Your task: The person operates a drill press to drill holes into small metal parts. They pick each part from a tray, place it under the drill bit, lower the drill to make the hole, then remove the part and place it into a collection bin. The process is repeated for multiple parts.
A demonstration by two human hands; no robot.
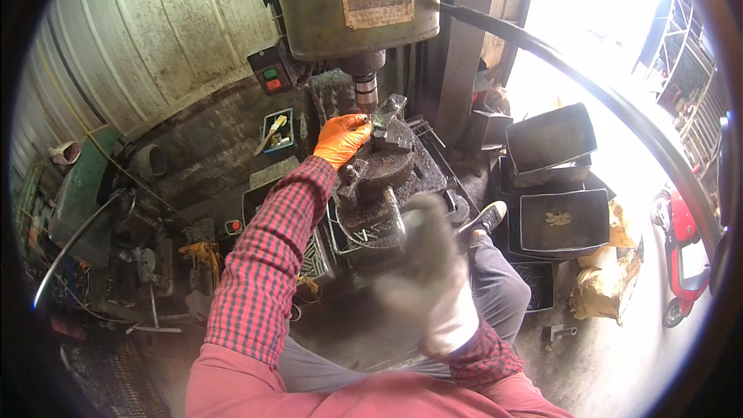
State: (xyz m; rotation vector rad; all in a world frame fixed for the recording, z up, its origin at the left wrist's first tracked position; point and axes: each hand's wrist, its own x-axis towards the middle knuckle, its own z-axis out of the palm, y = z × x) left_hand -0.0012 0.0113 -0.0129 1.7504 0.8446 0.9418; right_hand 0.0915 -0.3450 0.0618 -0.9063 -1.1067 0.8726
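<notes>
My left hand, in an orange glove, reaches up to the work area of a drill press. Its fingers are pinched together just below the drill chuck, at the jaws of a machine vise; whatever they hold is too small to make out. In front of the vise, nearer my body, my right hand wears a grey-looking glove and is smeared by motion, so its fingers cannot be read. A vise handle stands close to that hand. Several small metal rods lie on the tray below the vise.
Overhead is the green drill press head. A switch box with green and red buttons hangs to its left, above a small tray with a brush. Black bins are stacked at right, beside a thick bent lever.
</notes>
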